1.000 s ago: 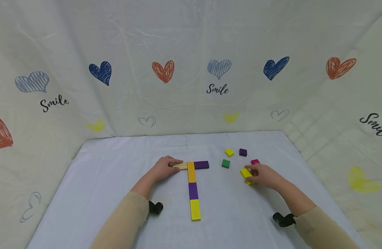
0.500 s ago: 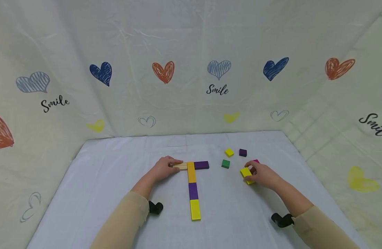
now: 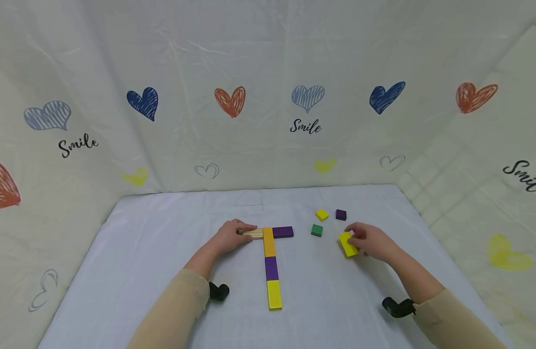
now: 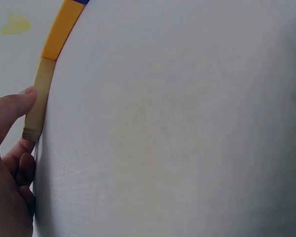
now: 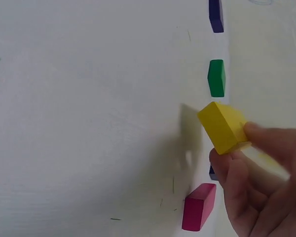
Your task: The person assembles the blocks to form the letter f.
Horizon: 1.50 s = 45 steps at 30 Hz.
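Note:
My left hand (image 3: pixel 228 236) pinches a plain wooden block (image 3: pixel 254 233) between thumb and fingers. That block lies on the white cloth, its end against an orange block (image 3: pixel 269 242). A purple block (image 3: pixel 283 231) extends from the orange block's other side. Below the orange one, a second purple block (image 3: pixel 271 268) and a yellow block (image 3: pixel 274 294) continue in a line, making a T shape. On the right, my right hand (image 3: pixel 374 241) pinches another yellow block (image 5: pixel 221 127) between thumb and fingers, tilted and raised above the cloth. A pink block (image 5: pixel 199 207) lies beneath that hand, mostly hidden in the head view.
Loose pieces lie on the cloth (image 3: pixel 185 208) behind the right hand: a small yellow block (image 3: pixel 322 214), a dark purple block (image 3: pixel 340 214) and a green block (image 3: pixel 317 230). A hanging sheet printed with hearts (image 3: pixel 230 102) encloses the back and sides.
The right hand has turned the yellow block it grips, and its fingers have shifted so more of the block's face shows. My left hand stays still on the wooden block.

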### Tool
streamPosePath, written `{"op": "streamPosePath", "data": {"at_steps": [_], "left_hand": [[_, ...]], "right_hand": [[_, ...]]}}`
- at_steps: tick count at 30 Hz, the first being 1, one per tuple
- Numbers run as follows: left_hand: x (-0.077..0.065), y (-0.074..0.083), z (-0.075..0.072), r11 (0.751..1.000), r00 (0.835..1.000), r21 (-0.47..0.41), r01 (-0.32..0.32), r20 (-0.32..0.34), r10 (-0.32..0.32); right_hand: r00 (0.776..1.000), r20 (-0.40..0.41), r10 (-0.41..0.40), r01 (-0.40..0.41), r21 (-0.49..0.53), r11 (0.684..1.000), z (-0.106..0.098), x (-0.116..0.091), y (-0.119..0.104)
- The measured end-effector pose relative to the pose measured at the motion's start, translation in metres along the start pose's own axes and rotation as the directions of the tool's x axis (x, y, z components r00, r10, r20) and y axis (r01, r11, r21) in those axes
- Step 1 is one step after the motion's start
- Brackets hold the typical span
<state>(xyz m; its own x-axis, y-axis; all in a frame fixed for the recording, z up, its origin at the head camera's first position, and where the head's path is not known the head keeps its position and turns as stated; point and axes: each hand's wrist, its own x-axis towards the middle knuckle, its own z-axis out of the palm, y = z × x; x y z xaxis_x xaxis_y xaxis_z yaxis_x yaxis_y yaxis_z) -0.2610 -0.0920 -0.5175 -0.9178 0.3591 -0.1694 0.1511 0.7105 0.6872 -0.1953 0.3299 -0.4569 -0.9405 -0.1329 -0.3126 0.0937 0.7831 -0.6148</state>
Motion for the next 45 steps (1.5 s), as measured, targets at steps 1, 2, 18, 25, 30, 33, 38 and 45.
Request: {"op": "streamPosePath", "data": {"at_steps": [1,2,18,25,30,33,38,45], "left_hand": [[0.000,0.000,0.000,1.000,1.000,-0.001,0.001,0.001,-0.001],[-0.001,0.000,0.000,1.000,1.000,0.000,0.003,0.002,-0.003],[0.001,-0.001,0.000,1.000,1.000,0.019,-0.004,-0.003,0.004],[0.001,-0.002,0.000,1.000,1.000,0.015,-0.002,-0.001,0.002],[0.002,-0.003,0.000,1.000,1.000,0.005,-0.001,0.000,0.001],[0.003,-0.004,0.001,1.000,1.000,-0.002,-0.005,0.002,0.005],[0.004,-0.004,0.002,1.000,1.000,-0.002,0.000,0.001,0.000],[0.003,-0.003,0.000,1.000,1.000,0.009,0.008,0.010,-0.008]], "right_hand": [[1.000,-0.008,-0.004,0.004,0.011,1.000,-0.001,0.000,-0.001],[1.000,-0.013,-0.016,0.016,0.015,1.000,-0.001,0.000,-0.001],[0.990,-0.134,-0.052,0.075,0.179,0.981,0.016,0.027,-0.028],[0.989,-0.134,-0.070,0.099,0.224,0.970,0.031,0.046,-0.053],[0.992,-0.109,-0.063,0.088,0.250,0.964,0.041,0.064,-0.072],[0.992,-0.100,-0.071,0.096,0.271,0.958,0.045,0.072,-0.086],[0.988,-0.098,-0.122,0.145,0.283,0.948,0.053,0.090,-0.105],[0.988,-0.075,-0.137,0.153,0.279,0.948,0.070,0.113,-0.124]]}}
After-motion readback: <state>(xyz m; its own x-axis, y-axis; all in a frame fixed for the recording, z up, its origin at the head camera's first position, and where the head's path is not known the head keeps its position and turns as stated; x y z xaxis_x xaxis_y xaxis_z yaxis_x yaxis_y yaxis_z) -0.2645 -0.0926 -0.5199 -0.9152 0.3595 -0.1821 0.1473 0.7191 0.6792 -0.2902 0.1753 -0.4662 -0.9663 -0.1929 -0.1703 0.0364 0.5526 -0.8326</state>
